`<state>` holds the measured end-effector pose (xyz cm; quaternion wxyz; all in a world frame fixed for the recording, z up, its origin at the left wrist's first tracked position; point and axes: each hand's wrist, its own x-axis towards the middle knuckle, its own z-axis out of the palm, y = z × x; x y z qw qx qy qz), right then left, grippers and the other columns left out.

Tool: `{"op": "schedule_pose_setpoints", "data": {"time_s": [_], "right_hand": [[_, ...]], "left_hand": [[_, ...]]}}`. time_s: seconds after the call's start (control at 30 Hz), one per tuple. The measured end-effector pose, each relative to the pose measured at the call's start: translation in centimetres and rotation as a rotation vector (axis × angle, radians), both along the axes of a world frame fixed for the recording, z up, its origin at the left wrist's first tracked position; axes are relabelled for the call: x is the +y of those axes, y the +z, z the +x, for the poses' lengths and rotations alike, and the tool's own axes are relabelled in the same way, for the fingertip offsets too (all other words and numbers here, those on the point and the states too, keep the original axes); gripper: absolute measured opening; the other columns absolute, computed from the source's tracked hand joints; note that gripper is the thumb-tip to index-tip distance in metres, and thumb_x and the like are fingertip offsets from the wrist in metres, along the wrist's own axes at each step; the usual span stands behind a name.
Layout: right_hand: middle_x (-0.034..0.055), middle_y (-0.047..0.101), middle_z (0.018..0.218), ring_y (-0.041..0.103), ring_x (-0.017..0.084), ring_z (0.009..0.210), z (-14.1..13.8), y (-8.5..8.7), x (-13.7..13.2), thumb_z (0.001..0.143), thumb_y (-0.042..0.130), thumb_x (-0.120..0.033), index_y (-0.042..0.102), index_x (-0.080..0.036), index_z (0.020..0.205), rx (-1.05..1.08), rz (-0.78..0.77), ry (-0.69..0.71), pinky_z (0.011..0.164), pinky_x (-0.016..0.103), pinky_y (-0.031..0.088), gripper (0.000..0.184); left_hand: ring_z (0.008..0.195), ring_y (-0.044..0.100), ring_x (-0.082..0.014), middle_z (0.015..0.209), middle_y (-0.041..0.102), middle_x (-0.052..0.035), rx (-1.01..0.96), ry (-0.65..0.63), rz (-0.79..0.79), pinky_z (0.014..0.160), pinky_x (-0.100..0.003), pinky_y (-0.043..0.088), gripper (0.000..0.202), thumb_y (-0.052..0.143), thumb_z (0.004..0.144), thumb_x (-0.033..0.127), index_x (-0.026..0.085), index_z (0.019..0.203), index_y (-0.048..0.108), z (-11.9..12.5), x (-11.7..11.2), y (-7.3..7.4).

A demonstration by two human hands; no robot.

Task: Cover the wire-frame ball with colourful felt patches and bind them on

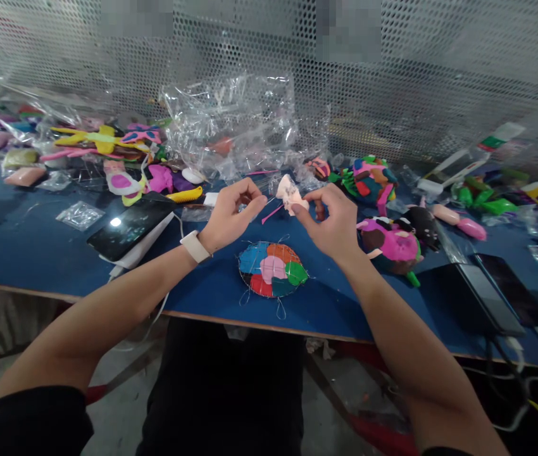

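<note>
Both my hands are raised over the blue table (22,240). My right hand (333,223) pinches a small pale pink lump of clay (290,193) between thumb and fingertips. My left hand (231,214) is closed in a pinch just left of the lump; what its fingertips hold is too small to make out. A thin pink stick (271,214) lies on the table between the hands. Below them lies a round wire frame (272,270) filled with patches of blue, orange, pink, green and red clay. A white band sits on my left wrist.
Crumpled clear plastic bags (231,123) are piled at the back against a perforated metal screen. Coloured clay pieces (107,140) are at left, clay lumps (390,244) at right. One dark phone (129,226) lies left, another (490,291) right with white cables.
</note>
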<state>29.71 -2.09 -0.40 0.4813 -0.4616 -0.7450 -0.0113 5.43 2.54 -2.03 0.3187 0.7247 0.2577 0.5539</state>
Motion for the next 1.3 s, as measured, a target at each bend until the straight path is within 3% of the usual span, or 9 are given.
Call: {"op": "schedule_pose_setpoints", "data": {"time_s": [0.1, 0.17, 0.33, 0.47, 0.67, 0.83, 0.9, 1.03, 1.3], "right_hand": [[-0.0034, 0.047, 0.072, 0.045, 0.017, 0.065, -0.1, 0.0, -0.2, 0.105, 0.072, -0.064, 0.061, -0.026, 0.086, -0.021, 0.045, -0.002, 0.066, 0.036, 0.04, 0.044], [-0.0035, 0.047, 0.072, 0.046, 0.016, 0.065, -0.3, 0.0, -0.3, 0.105, 0.071, -0.064, 0.06, -0.026, 0.086, -0.012, 0.052, 0.008, 0.066, 0.036, 0.04, 0.044], [-0.0039, 0.05, 0.07, 0.045, 0.015, 0.062, -1.2, 0.2, -0.8, 0.106, 0.066, -0.07, 0.061, -0.025, 0.086, 0.118, -0.05, -0.001, 0.064, 0.036, 0.039, 0.049], [-0.004, 0.051, 0.069, 0.044, 0.015, 0.063, -1.9, 0.3, -1.3, 0.103, 0.065, -0.077, 0.061, -0.025, 0.085, 0.214, -0.129, 0.024, 0.062, 0.034, 0.038, 0.055], [-0.0034, 0.048, 0.063, 0.043, 0.016, 0.06, -2.2, 0.9, -1.8, 0.101, 0.068, -0.08, 0.058, -0.027, 0.077, 0.295, -0.166, 0.04, 0.061, 0.036, 0.037, 0.059], [-0.0023, 0.046, 0.065, 0.043, 0.017, 0.062, -1.6, 1.0, -1.4, 0.1, 0.067, -0.082, 0.062, -0.027, 0.079, 0.285, -0.05, -0.059, 0.061, 0.038, 0.038, 0.06], [-0.0025, 0.047, 0.066, 0.043, 0.017, 0.061, -1.4, 0.8, -1.2, 0.1, 0.068, -0.081, 0.066, -0.027, 0.084, 0.239, -0.023, -0.058, 0.063, 0.038, 0.04, 0.057], [-0.0025, 0.05, 0.066, 0.047, 0.018, 0.061, -1.3, 0.2, -1.1, 0.101, 0.071, -0.076, 0.073, -0.027, 0.093, 0.106, -0.002, -0.002, 0.065, 0.038, 0.043, 0.05], [-0.0038, 0.049, 0.068, 0.048, 0.017, 0.06, -1.2, -0.2, -1.2, 0.102, 0.075, -0.066, 0.074, -0.027, 0.095, 0.019, -0.016, 0.083, 0.062, 0.036, 0.041, 0.039]], "left_hand": [[0.059, 0.042, -0.0109, 0.061, 0.045, 0.0039, 0.074, -0.06, 0.022, 0.059, -0.028, 0.035, 0.046, 0.061, 0.109, 0.032, 0.021, 0.066, 0.046, -0.1, -0.2, 0.2], [0.062, 0.048, -0.0126, 0.064, 0.051, 0.0018, 0.111, -0.132, 0.058, 0.063, -0.03, 0.042, 0.048, 0.051, 0.114, 0.036, 0.021, 0.068, 0.05, -0.2, -0.4, 0.4], [0.096, 0.071, -0.0213, 0.103, 0.075, -0.0101, 0.322, -0.154, 0.311, 0.089, -0.04, 0.059, 0.034, 0.045, 0.116, 0.03, 0.02, 0.1, 0.074, -0.2, -1.4, 0.7], [0.119, 0.073, -0.027, 0.127, 0.076, -0.0151, 0.442, -0.11, 0.429, 0.103, -0.047, 0.062, 0.027, 0.049, 0.114, 0.023, 0.018, 0.125, 0.074, -0.1, -1.5, 0.2], [0.137, 0.07, -0.032, 0.15, 0.069, -0.0175, 0.492, -0.07, 0.519, 0.112, -0.054, 0.062, 0.04, 0.058, 0.109, 0.023, 0.021, 0.148, 0.065, 0.1, -1.3, -0.7], [0.118, 0.075, -0.0245, 0.127, 0.077, -0.0119, 0.337, -0.014, 0.471, 0.104, -0.046, 0.064, 0.014, 0.06, 0.107, 0.017, 0.021, 0.112, 0.072, 0.0, -1.5, 0.1], [0.114, 0.075, -0.0236, 0.121, 0.078, -0.0107, 0.245, 0.06, 0.432, 0.098, -0.043, 0.063, 0.008, 0.064, 0.105, 0.02, 0.021, 0.109, 0.07, 0.0, -1.5, 0.5], [0.115, 0.072, -0.024, 0.13, 0.075, -0.0124, 0.153, 0.097, 0.338, 0.088, -0.038, 0.062, 0.024, 0.072, 0.105, 0.035, 0.022, 0.126, 0.07, 0.1, -1.1, 0.6], [0.082, 0.062, -0.016, 0.1, 0.069, -0.0052, 0.126, 0.054, 0.336, 0.071, -0.032, 0.055, 0.034, 0.071, 0.11, 0.051, 0.022, 0.093, 0.075, 0.0, -0.8, 0.5]]}}
